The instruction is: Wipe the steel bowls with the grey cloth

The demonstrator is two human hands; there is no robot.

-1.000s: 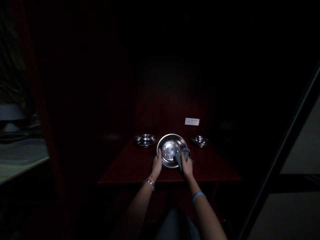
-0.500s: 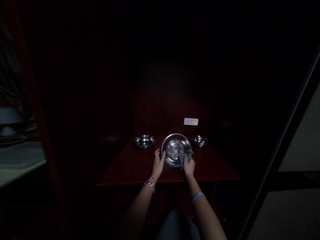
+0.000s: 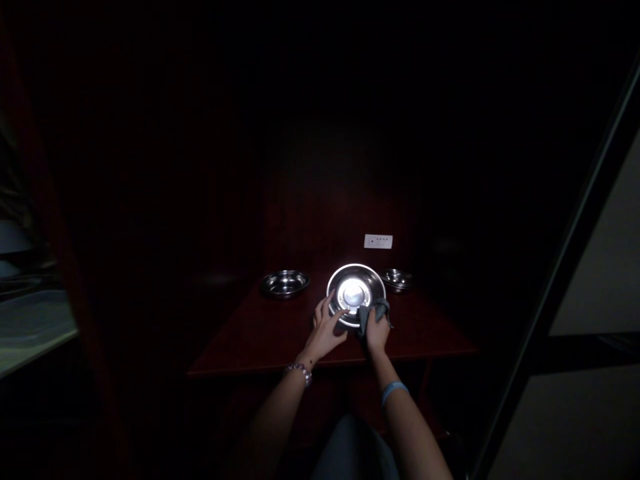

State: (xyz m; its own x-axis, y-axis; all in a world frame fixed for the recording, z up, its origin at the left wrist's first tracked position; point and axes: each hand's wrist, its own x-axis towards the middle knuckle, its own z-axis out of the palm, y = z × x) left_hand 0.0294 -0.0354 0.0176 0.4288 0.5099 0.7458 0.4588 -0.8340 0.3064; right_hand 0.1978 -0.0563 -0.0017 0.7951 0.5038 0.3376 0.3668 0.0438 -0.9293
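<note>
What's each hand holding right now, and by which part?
Right hand grips a grey cloth bunched against the near right rim of the steel dish. Left hand steadies the dish, fingers on its near left rim.

Both forearms are bare, with no sleeves showing. The left wrist wears a beaded bracelet (image 3: 299, 371). The right wrist wears a plain light-blue band (image 3: 393, 390).

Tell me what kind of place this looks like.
Probably a dim dining booth or restaurant nook, though the darkness hides much. A dark red wooden table carries steel plates, the left hand steadies a tilted steel plate, and the right hand presses a grey cloth to it.
</note>
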